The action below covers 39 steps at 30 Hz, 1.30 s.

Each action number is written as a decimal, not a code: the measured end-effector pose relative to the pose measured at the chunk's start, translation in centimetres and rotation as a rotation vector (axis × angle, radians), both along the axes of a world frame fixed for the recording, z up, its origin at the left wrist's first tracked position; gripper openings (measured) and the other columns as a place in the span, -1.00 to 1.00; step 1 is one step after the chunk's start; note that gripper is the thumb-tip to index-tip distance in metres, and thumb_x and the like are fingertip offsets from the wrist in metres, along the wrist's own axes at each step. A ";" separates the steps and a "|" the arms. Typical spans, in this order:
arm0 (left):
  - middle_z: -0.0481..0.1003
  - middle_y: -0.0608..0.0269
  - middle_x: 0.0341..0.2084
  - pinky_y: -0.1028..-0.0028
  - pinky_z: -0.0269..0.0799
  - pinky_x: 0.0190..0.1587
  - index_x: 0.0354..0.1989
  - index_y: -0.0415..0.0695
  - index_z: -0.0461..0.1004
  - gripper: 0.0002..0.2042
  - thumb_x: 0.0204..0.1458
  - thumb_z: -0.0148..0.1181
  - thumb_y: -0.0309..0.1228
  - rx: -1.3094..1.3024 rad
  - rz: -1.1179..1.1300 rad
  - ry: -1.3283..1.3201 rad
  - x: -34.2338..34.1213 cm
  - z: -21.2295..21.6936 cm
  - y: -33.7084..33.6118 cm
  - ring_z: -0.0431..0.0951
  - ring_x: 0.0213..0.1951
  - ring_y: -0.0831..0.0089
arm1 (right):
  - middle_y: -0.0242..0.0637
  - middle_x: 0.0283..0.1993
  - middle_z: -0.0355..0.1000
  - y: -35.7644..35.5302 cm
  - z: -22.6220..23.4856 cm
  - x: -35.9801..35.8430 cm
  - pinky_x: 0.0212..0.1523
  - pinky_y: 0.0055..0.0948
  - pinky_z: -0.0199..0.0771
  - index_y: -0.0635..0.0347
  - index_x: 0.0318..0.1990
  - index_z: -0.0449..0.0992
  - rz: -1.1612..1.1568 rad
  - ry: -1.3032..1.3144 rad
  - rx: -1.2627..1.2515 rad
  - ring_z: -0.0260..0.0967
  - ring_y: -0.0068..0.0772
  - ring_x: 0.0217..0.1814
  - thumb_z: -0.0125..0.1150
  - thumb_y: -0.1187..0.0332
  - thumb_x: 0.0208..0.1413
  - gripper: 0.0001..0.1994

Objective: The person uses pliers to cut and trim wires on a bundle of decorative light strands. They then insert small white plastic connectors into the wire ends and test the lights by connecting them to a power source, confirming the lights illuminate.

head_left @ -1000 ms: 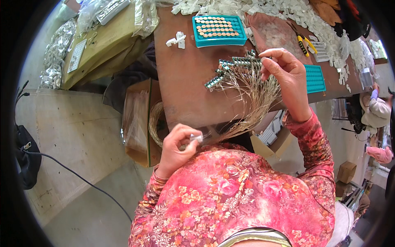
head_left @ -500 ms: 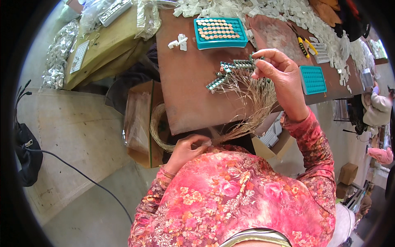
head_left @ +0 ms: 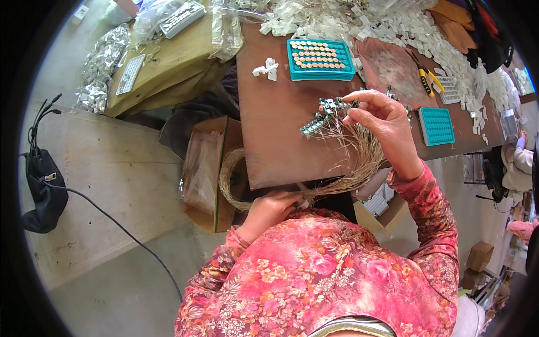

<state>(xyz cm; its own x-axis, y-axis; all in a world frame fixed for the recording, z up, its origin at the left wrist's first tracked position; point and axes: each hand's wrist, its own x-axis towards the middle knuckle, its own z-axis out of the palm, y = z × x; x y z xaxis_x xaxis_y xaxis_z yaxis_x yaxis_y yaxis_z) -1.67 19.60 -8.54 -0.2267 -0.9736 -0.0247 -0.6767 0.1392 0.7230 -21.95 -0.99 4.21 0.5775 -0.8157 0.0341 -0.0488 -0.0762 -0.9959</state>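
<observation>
Over the table's front part my right hand (head_left: 388, 124) is raised, thumb and forefinger curved toward each other with a gap between their tips. Just beyond those tips lie small green circuit boards (head_left: 312, 127), fixed to the ends of a bundle of thin gold-brown wires (head_left: 359, 171). The bundle curves over the table edge toward my lap and forms a loop (head_left: 225, 178) at the left. Low by the edge, my left hand (head_left: 272, 209) is closed, its fingertips at a small pale piece beside the bundle; what they grip is too small to make out.
On the brown table (head_left: 286, 140) stand a teal tray of round copper-coloured discs (head_left: 321, 60) and a smaller teal tray (head_left: 437, 126). Yellow-black pliers (head_left: 425, 81) lie near a heap of white plastic pieces (head_left: 393, 28). Open cardboard boxes (head_left: 224, 219) stand below. A cable (head_left: 123, 235) crosses the left.
The whole view has shifted, so the table sits lower and farther right. My right hand's fingertips have come nearer the left-hand boards. My left hand has come closer to the wire bundle.
</observation>
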 end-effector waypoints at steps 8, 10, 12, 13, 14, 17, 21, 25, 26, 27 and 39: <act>0.56 0.16 -0.28 0.43 0.53 -0.31 -0.16 -0.17 0.57 -0.78 -0.02 0.27 -0.54 0.085 -0.263 0.279 3.9 6.7 -1.6 0.60 -0.33 0.27 | -0.37 -0.25 0.50 0.3 -0.8 0.9 -0.11 -0.66 0.44 0.28 -0.06 0.56 0.028 -0.159 -0.002 0.45 -0.69 -0.20 0.20 0.54 0.16 -0.80; 0.57 0.15 -0.28 0.48 0.50 -0.31 -0.23 -0.20 0.57 -0.86 0.01 0.26 -0.56 0.126 -0.176 0.380 7.0 9.4 -3.5 0.59 -0.33 0.37 | -0.33 -0.21 0.50 0.5 -0.6 0.9 -0.08 -0.64 0.47 0.29 -0.05 0.55 0.058 -0.144 0.127 0.47 -0.63 -0.15 0.19 0.52 0.18 -0.80; 0.56 0.15 -0.24 0.49 0.49 -0.27 -0.23 -0.21 0.55 -0.84 -0.01 0.26 -0.58 -0.289 0.056 0.268 8.9 9.2 -9.4 0.58 -0.28 0.41 | -0.30 -0.18 0.49 0.5 -0.6 1.0 -0.06 -0.59 0.50 0.31 -0.01 0.51 0.092 -0.197 0.213 0.49 -0.57 -0.12 0.18 0.50 0.19 -0.78; 0.54 0.10 -0.15 0.41 0.49 -0.15 -0.16 -0.19 0.52 -0.77 -0.04 0.25 -0.59 -0.403 0.163 0.203 9.7 8.6 -12.8 0.57 -0.16 0.24 | -0.28 -0.16 0.49 0.5 -0.6 1.2 -0.05 -0.57 0.52 0.32 0.01 0.48 0.099 -0.227 0.255 0.50 -0.54 -0.10 0.17 0.49 0.20 -0.76; 0.50 0.09 -0.06 0.32 0.45 -0.02 -0.06 -0.15 0.48 -0.69 -0.04 0.23 -0.57 -0.530 0.186 -0.046 10.3 7.9 -15.9 0.50 -0.02 0.07 | -0.27 -0.17 0.49 0.6 -0.7 1.2 -0.05 -0.55 0.53 0.33 0.01 0.46 0.099 -0.253 0.290 0.51 -0.51 -0.11 0.17 0.48 0.21 -0.76; 0.51 0.12 -0.06 0.30 0.43 -0.03 -0.05 -0.13 0.48 -0.69 -0.02 0.23 -0.55 -0.610 0.100 -0.226 11.2 4.8 -21.7 0.49 -0.03 0.08 | -0.24 -0.17 0.50 0.6 -1.3 1.6 -0.07 -0.50 0.57 0.30 -0.02 0.40 0.084 -0.366 0.393 0.53 -0.45 -0.16 0.19 0.45 0.21 -0.77; 0.57 0.23 -0.20 0.42 0.45 -0.09 -0.11 -0.15 0.52 -0.73 -0.04 0.26 -0.55 -0.560 0.121 -0.276 12.3 3.5 -23.5 0.56 -0.17 0.30 | -0.22 -0.19 0.51 -0.2 -1.9 0.9 -0.16 -0.55 0.61 0.24 -0.13 0.41 0.200 -0.461 0.593 0.55 -0.44 -0.17 0.18 0.47 0.21 -0.87; 0.57 0.35 -0.33 0.63 0.40 -0.19 -0.22 -0.22 0.51 -0.84 0.04 0.30 -0.51 -0.198 0.328 0.351 11.7 4.3 -22.5 0.48 -0.28 0.69 | -0.17 -0.17 0.52 -0.7 -2.6 0.8 -0.18 -0.55 0.63 0.23 -0.13 0.43 0.225 -0.538 0.721 0.56 -0.47 -0.20 0.16 0.49 0.21 -0.89; 0.57 0.34 -0.32 0.63 0.39 -0.20 -0.21 -0.22 0.51 -0.84 0.05 0.30 -0.49 -0.204 0.300 0.531 11.2 4.7 -22.1 0.48 -0.28 0.68 | -0.15 -0.16 0.52 -0.7 -2.8 0.8 -0.18 -0.55 0.63 0.23 -0.13 0.43 0.220 -0.547 0.740 0.56 -0.48 -0.22 0.16 0.49 0.21 -0.89; 0.57 0.32 -0.31 0.64 0.39 -0.21 -0.20 -0.23 0.50 -0.84 0.07 0.29 -0.48 -0.177 0.296 0.685 10.4 5.0 -21.3 0.49 -0.29 0.67 | -0.14 -0.15 0.52 -0.8 -2.9 0.8 -0.18 -0.55 0.64 0.23 -0.13 0.44 0.199 -0.548 0.765 0.56 -0.49 -0.23 0.16 0.49 0.21 -0.89; 0.55 0.15 -0.10 0.53 0.46 -0.05 -0.07 -0.18 0.39 -0.83 0.21 0.13 -0.46 0.167 0.360 1.495 -1.7 7.6 -13.2 0.54 -0.11 0.52 | -0.26 -0.21 0.53 -0.2 -2.7 0.9 -0.28 -0.62 0.61 0.28 -0.19 0.48 0.132 -0.486 0.670 0.53 -0.56 -0.33 0.21 0.49 0.18 -0.91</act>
